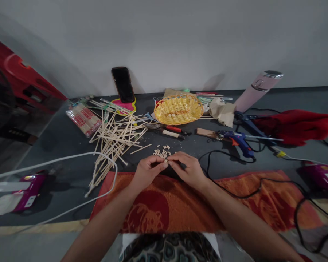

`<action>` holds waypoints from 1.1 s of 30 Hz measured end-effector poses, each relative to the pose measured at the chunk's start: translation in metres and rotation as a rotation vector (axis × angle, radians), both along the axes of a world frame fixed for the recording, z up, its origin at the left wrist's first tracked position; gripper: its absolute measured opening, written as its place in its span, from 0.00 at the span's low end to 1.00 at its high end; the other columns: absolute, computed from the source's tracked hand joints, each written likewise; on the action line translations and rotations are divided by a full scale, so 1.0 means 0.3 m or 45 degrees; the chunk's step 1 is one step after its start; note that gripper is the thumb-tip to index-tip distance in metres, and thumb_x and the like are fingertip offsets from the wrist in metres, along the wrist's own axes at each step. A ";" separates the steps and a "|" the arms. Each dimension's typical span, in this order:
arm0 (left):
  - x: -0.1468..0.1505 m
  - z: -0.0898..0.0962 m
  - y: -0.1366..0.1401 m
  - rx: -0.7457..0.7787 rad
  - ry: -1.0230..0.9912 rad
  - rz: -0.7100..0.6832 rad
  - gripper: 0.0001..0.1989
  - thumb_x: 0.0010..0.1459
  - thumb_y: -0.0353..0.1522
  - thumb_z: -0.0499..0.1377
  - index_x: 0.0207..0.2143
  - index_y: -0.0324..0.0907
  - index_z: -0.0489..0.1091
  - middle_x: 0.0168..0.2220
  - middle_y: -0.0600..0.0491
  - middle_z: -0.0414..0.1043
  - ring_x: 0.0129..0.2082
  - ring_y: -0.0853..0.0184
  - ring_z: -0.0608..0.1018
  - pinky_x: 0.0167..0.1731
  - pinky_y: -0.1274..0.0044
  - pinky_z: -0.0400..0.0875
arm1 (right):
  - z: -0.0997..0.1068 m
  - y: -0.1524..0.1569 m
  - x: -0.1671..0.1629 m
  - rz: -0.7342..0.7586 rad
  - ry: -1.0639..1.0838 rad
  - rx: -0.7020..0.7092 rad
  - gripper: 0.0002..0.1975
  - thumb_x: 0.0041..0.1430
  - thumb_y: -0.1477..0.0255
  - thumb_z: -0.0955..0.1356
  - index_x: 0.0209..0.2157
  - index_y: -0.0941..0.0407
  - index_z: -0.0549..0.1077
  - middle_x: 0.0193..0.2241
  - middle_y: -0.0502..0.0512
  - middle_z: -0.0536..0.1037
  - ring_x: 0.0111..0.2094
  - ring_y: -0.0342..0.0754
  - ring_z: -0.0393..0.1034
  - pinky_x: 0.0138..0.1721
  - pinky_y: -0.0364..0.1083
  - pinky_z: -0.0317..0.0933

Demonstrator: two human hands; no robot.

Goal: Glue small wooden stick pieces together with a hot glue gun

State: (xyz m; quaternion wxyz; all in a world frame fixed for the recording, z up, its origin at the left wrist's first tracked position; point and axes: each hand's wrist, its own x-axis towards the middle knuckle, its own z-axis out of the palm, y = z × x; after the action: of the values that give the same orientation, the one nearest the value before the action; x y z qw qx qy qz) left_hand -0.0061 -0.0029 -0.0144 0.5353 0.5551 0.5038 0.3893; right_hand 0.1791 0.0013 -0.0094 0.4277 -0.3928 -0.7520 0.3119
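Two-Handed Pinch, Fine Work

Left hand (150,167) and right hand (189,169): fingers drawn nearly together, both pinching one small pale piece (166,161), just beside the loose short stick pieces (159,152) on the table (57,140). Handling advised: light grip, wrists steady, ends aligned. Obscured: the held piece's shape, largely behind fingertips. Forearms: cropped below.

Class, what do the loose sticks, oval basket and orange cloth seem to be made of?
Loose sticks: wood or bamboo, seemingly unvarnished; pale, dull surfaces.
Oval basket: perhaps wicker or plastic strands, slightly glossy; visible weave.
Orange cloth: probably terry cotton, matt; fuzzy nap, soft folds.
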 end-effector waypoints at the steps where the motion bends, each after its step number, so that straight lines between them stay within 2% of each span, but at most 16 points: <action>1: 0.000 0.003 -0.001 0.015 0.022 0.001 0.11 0.50 0.38 0.64 0.31 0.40 0.76 0.30 0.52 0.75 0.31 0.68 0.73 0.34 0.77 0.67 | 0.000 0.000 0.000 0.013 -0.006 0.009 0.08 0.62 0.73 0.64 0.40 0.53 0.74 0.34 0.54 0.77 0.36 0.46 0.72 0.39 0.46 0.66; 9: 0.005 0.017 -0.010 0.233 0.239 -0.041 0.09 0.53 0.38 0.61 0.30 0.41 0.75 0.28 0.52 0.73 0.29 0.68 0.72 0.32 0.78 0.64 | -0.010 0.008 0.000 0.001 -0.153 0.054 0.05 0.58 0.76 0.64 0.34 0.55 0.72 0.28 0.53 0.74 0.31 0.45 0.69 0.34 0.44 0.63; 14: 0.008 0.014 -0.006 0.011 0.015 -0.015 0.13 0.53 0.40 0.61 0.36 0.41 0.77 0.33 0.51 0.77 0.33 0.66 0.73 0.35 0.76 0.66 | -0.008 0.006 0.004 -0.128 -0.146 -0.004 0.05 0.60 0.75 0.62 0.34 0.55 0.69 0.29 0.52 0.73 0.31 0.45 0.68 0.34 0.43 0.63; 17: 0.007 0.009 -0.002 -0.167 -0.150 -0.008 0.15 0.52 0.41 0.61 0.37 0.40 0.77 0.31 0.51 0.76 0.28 0.69 0.72 0.31 0.78 0.65 | 0.000 0.002 0.010 -0.157 -0.141 -0.054 0.08 0.64 0.73 0.60 0.32 0.55 0.68 0.26 0.51 0.72 0.28 0.44 0.66 0.31 0.42 0.61; 20: 0.004 0.007 0.002 -0.270 -0.319 -0.010 0.15 0.52 0.40 0.63 0.37 0.39 0.77 0.28 0.52 0.75 0.24 0.72 0.68 0.28 0.79 0.62 | 0.006 -0.002 0.012 -0.094 -0.111 -0.065 0.10 0.65 0.70 0.61 0.30 0.55 0.69 0.26 0.51 0.72 0.28 0.43 0.66 0.32 0.43 0.61; 22: 0.002 0.008 0.002 -0.311 -0.407 -0.040 0.14 0.52 0.39 0.63 0.36 0.39 0.77 0.28 0.52 0.74 0.24 0.73 0.68 0.28 0.79 0.62 | 0.010 -0.003 0.009 -0.036 -0.050 -0.035 0.06 0.63 0.71 0.63 0.37 0.55 0.71 0.30 0.53 0.73 0.31 0.45 0.68 0.35 0.44 0.64; 25: 0.000 0.008 0.001 -0.366 -0.481 -0.105 0.13 0.52 0.38 0.63 0.37 0.39 0.77 0.31 0.51 0.74 0.26 0.73 0.69 0.28 0.80 0.61 | 0.011 -0.004 0.003 0.080 0.007 0.006 0.14 0.60 0.72 0.66 0.48 0.53 0.69 0.39 0.56 0.74 0.40 0.47 0.69 0.42 0.47 0.66; 28: 0.000 0.007 -0.001 -0.400 -0.498 -0.140 0.14 0.52 0.38 0.63 0.38 0.39 0.77 0.33 0.50 0.75 0.27 0.73 0.69 0.29 0.80 0.61 | 0.006 -0.002 -0.001 0.128 0.011 0.033 0.14 0.60 0.73 0.67 0.48 0.52 0.70 0.40 0.57 0.74 0.44 0.48 0.68 0.46 0.49 0.66; 33: 0.003 0.005 -0.003 -0.383 -0.492 -0.167 0.12 0.53 0.38 0.62 0.35 0.38 0.77 0.31 0.50 0.75 0.26 0.74 0.68 0.29 0.80 0.61 | -0.003 0.002 -0.003 0.079 -0.001 0.035 0.10 0.61 0.74 0.66 0.44 0.52 0.73 0.37 0.55 0.75 0.41 0.46 0.70 0.44 0.47 0.66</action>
State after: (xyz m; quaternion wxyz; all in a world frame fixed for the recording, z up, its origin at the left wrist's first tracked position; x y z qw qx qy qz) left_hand -0.0053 -0.0039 -0.0129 0.7225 0.4159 0.4073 0.3731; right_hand 0.1781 0.0018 -0.0102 0.4227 -0.3635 -0.7682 0.3146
